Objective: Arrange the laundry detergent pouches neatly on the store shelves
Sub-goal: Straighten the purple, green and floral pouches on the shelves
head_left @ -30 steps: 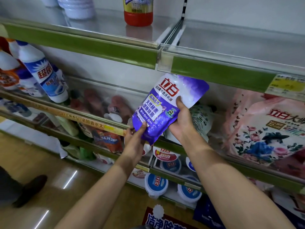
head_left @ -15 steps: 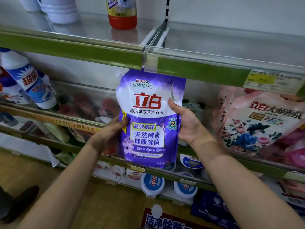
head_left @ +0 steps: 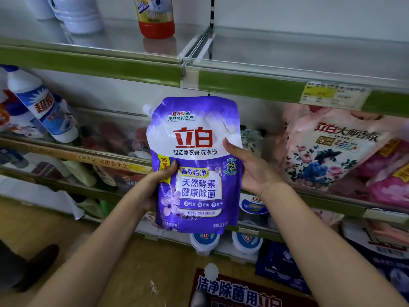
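The purple pouch (head_left: 194, 165) is at the centre of the view, upright, its printed front toward the person, with the spout at 11 o'clock on its top edge. It is in the air in front of the shelves and does not rest on any of them. The left hand (head_left: 155, 185) grips its left edge: the thumb lies on the front and the fingers go behind, out of sight. The right hand (head_left: 250, 167) grasps the right edge in the same way, thumb on the front at 3 o'clock of the pouch.

At 3 o'clock from it, the pink floral pouches (head_left: 332, 151) lie on the middle shelf (head_left: 309, 200); they lean on each other and are not in a straight row. Behind the purple pouch, a little of another pouch with a green print shows on the same shelf.

In my judgement the task is at an early or middle stage. This pouch is turned the right way but not yet placed. What is left is to stand it on the middle shelf, probably in the space left of the pink ones, and then to straighten the leaning pouches. How many more pouches wait, I cannot tell.
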`<move>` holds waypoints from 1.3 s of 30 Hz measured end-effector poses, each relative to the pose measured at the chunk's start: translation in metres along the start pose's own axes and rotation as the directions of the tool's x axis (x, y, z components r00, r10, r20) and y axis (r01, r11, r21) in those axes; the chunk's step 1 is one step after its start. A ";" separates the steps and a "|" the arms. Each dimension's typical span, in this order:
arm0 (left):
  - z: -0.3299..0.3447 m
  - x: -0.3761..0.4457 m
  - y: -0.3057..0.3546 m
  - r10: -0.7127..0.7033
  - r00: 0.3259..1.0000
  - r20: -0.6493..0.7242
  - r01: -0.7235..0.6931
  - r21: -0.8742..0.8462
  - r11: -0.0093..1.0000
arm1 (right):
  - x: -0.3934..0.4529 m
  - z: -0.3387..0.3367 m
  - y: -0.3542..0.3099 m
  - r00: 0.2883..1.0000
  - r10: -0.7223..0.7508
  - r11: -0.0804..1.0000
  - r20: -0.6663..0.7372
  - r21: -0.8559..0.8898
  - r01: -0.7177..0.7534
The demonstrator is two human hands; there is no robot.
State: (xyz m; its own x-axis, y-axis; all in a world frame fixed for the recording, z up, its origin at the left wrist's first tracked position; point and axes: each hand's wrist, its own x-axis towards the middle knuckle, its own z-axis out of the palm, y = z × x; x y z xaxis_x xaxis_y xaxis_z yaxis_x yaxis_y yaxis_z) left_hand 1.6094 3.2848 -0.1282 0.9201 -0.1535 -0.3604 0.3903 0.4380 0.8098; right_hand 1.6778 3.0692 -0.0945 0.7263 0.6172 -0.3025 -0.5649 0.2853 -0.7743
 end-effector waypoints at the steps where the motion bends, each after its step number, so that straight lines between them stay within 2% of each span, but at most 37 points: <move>1: 0.003 -0.004 -0.003 0.000 1.000 -0.004 0.000 0.001 1.000 | -0.009 -0.005 0.005 1.000 0.018 0.999 0.011 -0.050 -0.018; 5: 0.022 -0.022 -0.016 0.023 0.999 -0.025 -0.024 -0.027 0.999 | -0.054 -0.027 0.044 0.966 0.254 0.938 0.046 -0.255 -0.235; 7: 0.037 -0.032 -0.026 0.027 0.999 -0.043 -0.027 0.004 1.000 | -0.081 -0.033 0.059 0.962 0.266 0.933 0.059 -0.266 -0.242; 10: 0.062 -0.048 -0.042 0.039 0.997 -0.068 -0.037 0.035 0.999 | -0.118 -0.039 0.065 0.984 0.179 0.951 0.025 -0.261 -0.166; 15: 0.127 -0.074 -0.066 0.173 0.982 -0.070 -0.167 0.084 0.982 | -0.183 -0.058 0.063 0.999 0.020 0.983 -0.045 -0.183 -0.028; 18: 0.168 -0.085 -0.071 0.258 0.965 -0.045 -0.250 0.132 0.959 | -0.223 -0.072 0.058 0.993 -0.059 0.993 -0.098 -0.111 0.048; 26: 0.295 -0.102 -0.059 0.450 0.893 0.017 -0.438 0.263 0.860 | -0.316 -0.095 0.019 0.953 -0.235 0.972 -0.190 -0.068 0.226; 32: 0.363 -0.102 -0.032 0.556 0.831 -0.020 -0.537 0.237 0.810 | -0.350 -0.095 -0.040 0.908 -0.389 0.919 -0.155 -0.133 0.371; 36: 0.396 -0.095 -0.002 0.618 0.786 -0.003 -0.605 0.207 0.769 | -0.354 -0.095 -0.083 0.884 -0.443 0.888 -0.151 -0.207 0.410; 39: 0.411 -0.082 0.028 0.642 0.766 -0.011 -0.628 0.197 0.753 | -0.346 -0.093 -0.119 0.853 -0.513 0.836 -0.092 -0.281 0.472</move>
State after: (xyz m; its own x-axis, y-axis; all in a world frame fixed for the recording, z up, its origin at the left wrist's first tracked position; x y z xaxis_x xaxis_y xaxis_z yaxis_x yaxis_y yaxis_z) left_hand 1.5586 2.9453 0.1143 0.9554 0.1736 0.2387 -0.2774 0.2518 0.9272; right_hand 1.5302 2.7529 0.0508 0.9459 0.3123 0.0879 -0.0192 0.3241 -0.9458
